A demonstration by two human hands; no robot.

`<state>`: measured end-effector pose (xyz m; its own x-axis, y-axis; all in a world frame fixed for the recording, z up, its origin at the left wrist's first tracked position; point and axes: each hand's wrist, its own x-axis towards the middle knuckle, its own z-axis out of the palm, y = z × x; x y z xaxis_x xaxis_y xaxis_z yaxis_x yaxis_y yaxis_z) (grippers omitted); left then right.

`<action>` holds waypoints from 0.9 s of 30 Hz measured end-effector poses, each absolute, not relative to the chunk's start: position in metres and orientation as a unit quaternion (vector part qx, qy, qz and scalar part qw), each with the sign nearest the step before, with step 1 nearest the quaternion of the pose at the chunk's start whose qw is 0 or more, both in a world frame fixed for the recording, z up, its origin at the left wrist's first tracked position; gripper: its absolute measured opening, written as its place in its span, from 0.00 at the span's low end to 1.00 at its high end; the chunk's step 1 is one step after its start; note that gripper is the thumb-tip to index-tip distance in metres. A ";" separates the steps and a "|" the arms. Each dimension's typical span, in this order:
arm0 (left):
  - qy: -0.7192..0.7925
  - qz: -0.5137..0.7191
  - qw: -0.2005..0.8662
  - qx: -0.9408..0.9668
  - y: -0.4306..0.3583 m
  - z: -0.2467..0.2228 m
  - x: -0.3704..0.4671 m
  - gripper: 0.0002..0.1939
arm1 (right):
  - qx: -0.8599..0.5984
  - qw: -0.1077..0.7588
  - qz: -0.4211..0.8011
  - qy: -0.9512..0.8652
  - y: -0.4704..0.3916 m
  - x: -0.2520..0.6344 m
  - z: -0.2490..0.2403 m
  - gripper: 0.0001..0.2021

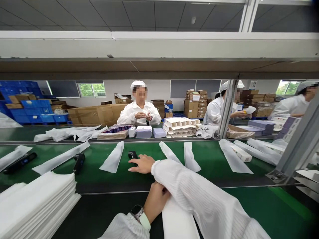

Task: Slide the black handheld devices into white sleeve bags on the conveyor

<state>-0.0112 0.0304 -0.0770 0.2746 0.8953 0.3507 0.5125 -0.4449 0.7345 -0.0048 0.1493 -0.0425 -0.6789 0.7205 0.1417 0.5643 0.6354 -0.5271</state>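
Observation:
My right hand (142, 164) reaches across to the green belt (144, 182), its fingers spread beside a small black device (133, 154). Below it my left hand (156, 199), with a watch at the wrist, is closed at the upper end of a white sheet or sleeve (178, 219). Its fingertips are partly hidden by my right sleeve. To the left of my right hand, a translucent white sleeve (113, 159) lies flat on the belt. Further left are another black device (79, 163) and a long white sleeve (62, 157).
A thick stack of white sheets (37, 202) fills the lower left. More sleeves (190, 157) lie along the belt. A metal post (299, 146) stands at the right. Across the belt, a person (139, 111) works behind boxes (144, 131) and white trays (179, 126).

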 end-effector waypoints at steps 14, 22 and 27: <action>0.440 0.375 0.016 0.816 0.025 -0.065 -0.013 0.07 | -0.308 0.544 0.588 -0.513 0.150 0.134 -0.048 0.42; 0.369 0.249 -0.095 0.890 0.024 -0.060 -0.019 0.09 | -0.301 0.521 0.605 -0.522 0.094 0.164 -0.022 0.47; 0.372 0.263 -0.066 0.888 0.023 -0.058 -0.019 0.07 | -0.311 0.514 0.595 -0.533 0.089 0.152 -0.028 0.43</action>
